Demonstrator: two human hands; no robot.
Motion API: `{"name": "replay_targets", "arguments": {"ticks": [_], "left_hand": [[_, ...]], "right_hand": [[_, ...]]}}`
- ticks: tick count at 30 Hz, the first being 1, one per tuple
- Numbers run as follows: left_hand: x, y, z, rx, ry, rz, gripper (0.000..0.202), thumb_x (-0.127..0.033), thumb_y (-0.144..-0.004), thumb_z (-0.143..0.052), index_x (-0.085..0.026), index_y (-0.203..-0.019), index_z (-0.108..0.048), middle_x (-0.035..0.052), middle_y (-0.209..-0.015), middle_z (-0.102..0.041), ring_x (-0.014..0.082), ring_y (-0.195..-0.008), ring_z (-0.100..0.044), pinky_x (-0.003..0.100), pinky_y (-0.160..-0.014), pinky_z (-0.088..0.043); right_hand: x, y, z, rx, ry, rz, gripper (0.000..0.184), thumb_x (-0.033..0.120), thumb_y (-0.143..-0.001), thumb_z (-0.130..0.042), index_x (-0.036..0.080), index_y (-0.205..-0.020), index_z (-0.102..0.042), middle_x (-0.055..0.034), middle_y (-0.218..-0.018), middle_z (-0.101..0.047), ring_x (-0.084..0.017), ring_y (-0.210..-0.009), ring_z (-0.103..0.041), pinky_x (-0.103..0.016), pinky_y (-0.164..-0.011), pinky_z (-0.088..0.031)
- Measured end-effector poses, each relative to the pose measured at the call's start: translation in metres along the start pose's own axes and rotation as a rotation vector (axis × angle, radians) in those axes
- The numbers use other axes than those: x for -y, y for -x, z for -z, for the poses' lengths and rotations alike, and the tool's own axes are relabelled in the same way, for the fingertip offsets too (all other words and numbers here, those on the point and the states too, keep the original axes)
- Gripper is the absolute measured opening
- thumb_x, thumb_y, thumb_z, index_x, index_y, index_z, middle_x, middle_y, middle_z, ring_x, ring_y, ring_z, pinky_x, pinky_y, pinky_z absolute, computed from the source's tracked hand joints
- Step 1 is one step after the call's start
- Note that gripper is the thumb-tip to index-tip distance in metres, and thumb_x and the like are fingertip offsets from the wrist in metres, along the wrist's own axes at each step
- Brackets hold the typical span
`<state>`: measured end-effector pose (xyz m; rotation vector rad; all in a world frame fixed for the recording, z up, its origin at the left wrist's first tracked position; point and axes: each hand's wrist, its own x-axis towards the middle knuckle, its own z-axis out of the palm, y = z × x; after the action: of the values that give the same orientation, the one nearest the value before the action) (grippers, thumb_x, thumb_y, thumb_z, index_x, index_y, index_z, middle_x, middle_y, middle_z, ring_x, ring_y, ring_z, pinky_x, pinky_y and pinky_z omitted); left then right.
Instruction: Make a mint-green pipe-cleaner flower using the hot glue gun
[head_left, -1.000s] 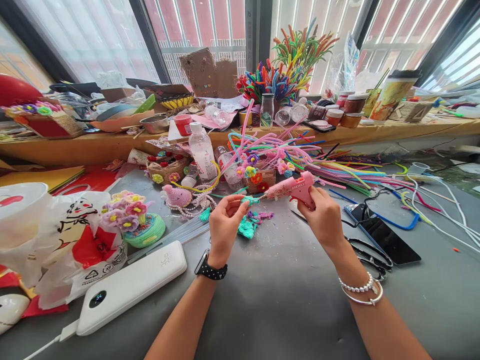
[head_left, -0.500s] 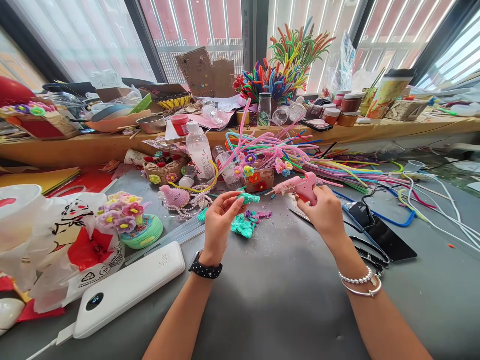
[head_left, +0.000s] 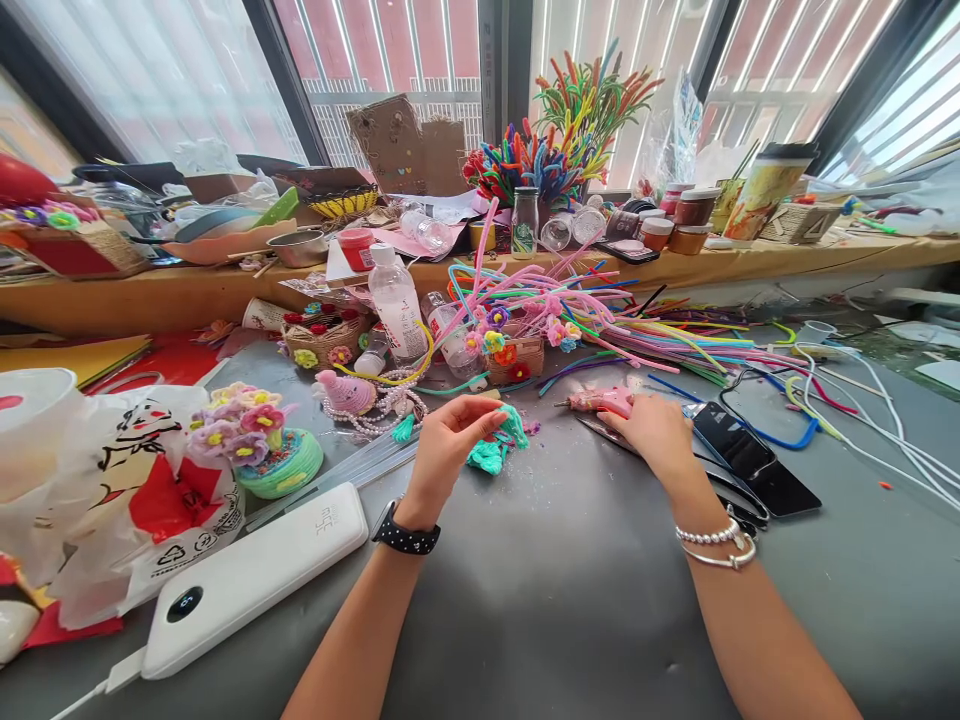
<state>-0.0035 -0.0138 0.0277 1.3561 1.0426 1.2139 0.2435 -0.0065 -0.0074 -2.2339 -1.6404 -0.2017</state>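
The left hand pinches a teal fuzzy piece between thumb and fingertips, the other fingers loosely bent; the pinched end is covered by the fingers, so only the part drooping to their right shows. That piece is above the grey tabletop, in front of a second teal fuzzy piece, which it partly overlaps, and the border between the two is hard to make out. Purple scraps peek out beside them, mostly hidden. The right hand is curled palm-down over the grip of the pink glue gun, which lies low at the table with its nozzle towards the teal pieces; the hand covers the handle, and how firmly the fingers close cannot be told. Under that hand juts a dark pointed tool, its other end out of sight. Near the right wrist, a black-framed object is half concealed by the forearm, while a smartphone lies beyond it with a black cord across it. The digits on the white power bank are too small to read, and the printed plastic bag hides whatever is behind it. A red rounded object is cut off at the left edge.
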Motion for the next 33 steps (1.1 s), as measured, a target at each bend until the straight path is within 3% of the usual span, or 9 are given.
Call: {"name": "replay_targets", "arguments": {"ticks": [3,6,9,15,19,22,24,26,33], "left_hand": [[0.000,0.002,-0.003,0.132,-0.080,0.020,0.020,-0.033,-0.063,-0.067,-0.017,-0.074,-0.068,0.0042,-0.072,-0.068,0.0132,-0.062,-0.059,0.022,-0.056,-0.048],[0.003,0.004,-0.007,0.262,-0.148,0.035,0.019,-0.034,-0.064,-0.066,-0.017,-0.073,-0.068,0.0036,-0.071,-0.067,0.0138,-0.062,-0.059,0.022,-0.055,-0.047],[0.006,0.004,-0.009,0.293,-0.153,0.026,0.019,-0.032,-0.063,-0.066,-0.017,-0.073,-0.062,0.0019,-0.067,-0.064,0.0129,-0.060,-0.058,0.022,-0.053,-0.046],[0.008,0.006,-0.010,0.326,-0.115,0.070,0.017,-0.028,-0.064,-0.065,-0.016,-0.068,-0.054,-0.0007,-0.062,-0.060,0.0106,-0.057,-0.057,0.022,-0.056,-0.047],[0.007,0.004,-0.006,0.317,-0.109,0.109,0.020,-0.034,-0.065,-0.064,-0.017,-0.070,-0.056,0.0015,-0.064,-0.062,0.0150,-0.061,-0.061,0.027,-0.060,-0.049],[0.007,-0.001,0.004,0.165,-0.258,0.055,0.020,-0.038,-0.066,-0.061,-0.018,-0.070,-0.058,0.0043,-0.069,-0.066,0.0184,-0.067,-0.062,0.028,-0.062,-0.047],[0.007,-0.004,0.011,-0.024,-0.522,-0.029,0.019,-0.038,-0.064,-0.062,-0.020,-0.069,-0.062,0.0043,-0.071,-0.066,0.0197,-0.068,-0.061,0.028,-0.063,-0.045],[0.008,-0.005,0.017,-0.104,-0.744,-0.025,0.021,-0.040,-0.060,-0.066,-0.021,-0.071,-0.064,0.0052,-0.074,-0.067,0.0222,-0.070,-0.060,0.029,-0.063,-0.043],[0.014,-0.004,0.020,0.130,-0.968,0.091,0.030,-0.029,-0.055,-0.067,-0.019,-0.083,-0.064,0.0059,-0.078,-0.066,0.0233,-0.072,-0.059,0.028,-0.060,-0.040]], "right_hand": [[0.017,0.008,0.019,-0.112,-0.288,0.161,0.031,0.045,-0.073,-0.056,0.016,-0.078,-0.067,-0.0120,-0.080,-0.063,-0.023,-0.076,-0.057,-0.033,-0.061,-0.042],[0.039,0.019,0.036,0.242,-0.716,0.453,0.026,0.041,-0.076,-0.056,0.020,-0.087,-0.066,-0.0041,-0.079,-0.064,-0.014,-0.064,-0.055,-0.026,-0.058,-0.043],[0.053,0.029,0.043,0.442,-0.839,0.581,0.020,0.035,-0.075,-0.059,0.020,-0.087,-0.066,-0.0020,-0.079,-0.065,-0.012,-0.065,-0.055,-0.023,-0.056,-0.041],[0.055,0.035,0.043,0.569,-0.861,0.532,0.014,0.025,-0.075,-0.058,0.018,-0.085,-0.066,-0.0013,-0.078,-0.068,-0.012,-0.067,-0.057,-0.023,-0.058,-0.041],[0.053,0.033,0.043,0.553,-0.826,0.539,0.009,0.023,-0.074,-0.057,0.018,-0.078,-0.064,0.0000,-0.075,-0.067,-0.011,-0.066,-0.057,-0.023,-0.057,-0.041],[0.052,0.031,0.041,0.517,-0.811,0.538,0.008,0.023,-0.073,-0.057,0.018,-0.076,-0.062,0.0001,-0.073,-0.065,-0.011,-0.065,-0.057,-0.022,-0.055,-0.041],[0.050,0.030,0.040,0.498,-0.824,0.511,0.009,0.024,-0.073,-0.057,0.017,-0.076,-0.060,-0.0004,-0.073,-0.064,-0.011,-0.065,-0.057,-0.022,-0.055,-0.042],[0.049,0.028,0.040,0.484,-0.862,0.468,0.010,0.026,-0.073,-0.057,0.017,-0.077,-0.059,-0.0011,-0.074,-0.063,-0.011,-0.065,-0.057,-0.022,-0.056,-0.045],[0.043,0.023,0.036,0.476,-0.947,0.362,0.014,0.028,-0.072,-0.057,0.016,-0.079,-0.056,-0.0031,-0.076,-0.062,-0.013,-0.069,-0.059,-0.026,-0.062,-0.049]]}}
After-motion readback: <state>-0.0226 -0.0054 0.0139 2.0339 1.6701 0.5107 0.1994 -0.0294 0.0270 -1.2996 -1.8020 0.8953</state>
